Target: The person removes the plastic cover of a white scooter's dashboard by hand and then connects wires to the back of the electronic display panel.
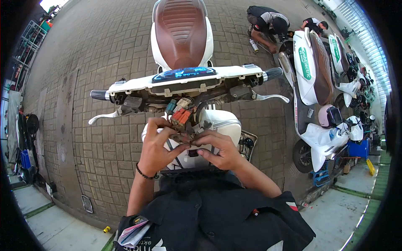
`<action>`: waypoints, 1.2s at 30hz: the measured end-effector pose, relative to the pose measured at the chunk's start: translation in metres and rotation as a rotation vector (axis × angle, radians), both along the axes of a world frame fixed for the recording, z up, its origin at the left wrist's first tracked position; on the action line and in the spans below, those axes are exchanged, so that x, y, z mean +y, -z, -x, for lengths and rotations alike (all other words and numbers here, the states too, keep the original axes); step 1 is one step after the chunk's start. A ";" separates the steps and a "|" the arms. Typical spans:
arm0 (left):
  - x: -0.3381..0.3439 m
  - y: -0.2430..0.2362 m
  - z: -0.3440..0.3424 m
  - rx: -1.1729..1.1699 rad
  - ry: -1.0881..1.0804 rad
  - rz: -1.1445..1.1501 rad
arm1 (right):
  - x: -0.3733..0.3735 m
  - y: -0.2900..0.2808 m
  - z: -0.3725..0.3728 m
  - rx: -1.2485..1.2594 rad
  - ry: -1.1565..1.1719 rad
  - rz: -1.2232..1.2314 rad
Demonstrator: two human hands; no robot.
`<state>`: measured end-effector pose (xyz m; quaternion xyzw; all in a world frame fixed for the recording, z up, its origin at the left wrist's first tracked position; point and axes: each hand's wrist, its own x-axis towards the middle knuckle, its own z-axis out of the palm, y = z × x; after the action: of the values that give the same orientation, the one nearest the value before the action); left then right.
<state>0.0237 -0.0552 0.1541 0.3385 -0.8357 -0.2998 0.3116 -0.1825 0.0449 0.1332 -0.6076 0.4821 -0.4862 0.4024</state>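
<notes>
Wiring bundle (181, 116), exposed at six o'clock of the handlebar housing (138, 86). Left hand (157, 143), at half past seven, pinches its lower end; right hand (219, 149), at four, touches it, grip unclear. Uncovering appears done; the housing remains unclosed.

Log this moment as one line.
left hand: at wiring | right hand: at wiring | orange connectors: just beyond hands | scooter display: lit
</notes>
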 end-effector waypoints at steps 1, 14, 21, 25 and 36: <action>-0.004 0.003 -0.001 0.029 -0.013 -0.009 | 0.002 -0.001 0.002 -0.028 0.010 -0.006; -0.011 0.015 0.003 0.157 -0.127 -0.069 | -0.001 0.022 0.021 0.250 0.389 0.040; -0.006 0.009 -0.005 0.056 -0.032 -0.106 | -0.010 0.020 0.014 0.397 0.145 -0.094; 0.001 0.000 -0.001 0.063 -0.042 -0.057 | -0.008 0.015 0.011 0.243 0.104 -0.058; 0.009 -0.013 0.024 -0.122 -0.002 0.319 | -0.023 0.004 0.013 0.051 0.110 -0.061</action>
<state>-0.0008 -0.0463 0.1674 0.3030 -0.8898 -0.1421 0.3103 -0.1952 0.0220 0.1295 -0.5800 0.5394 -0.4769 0.3811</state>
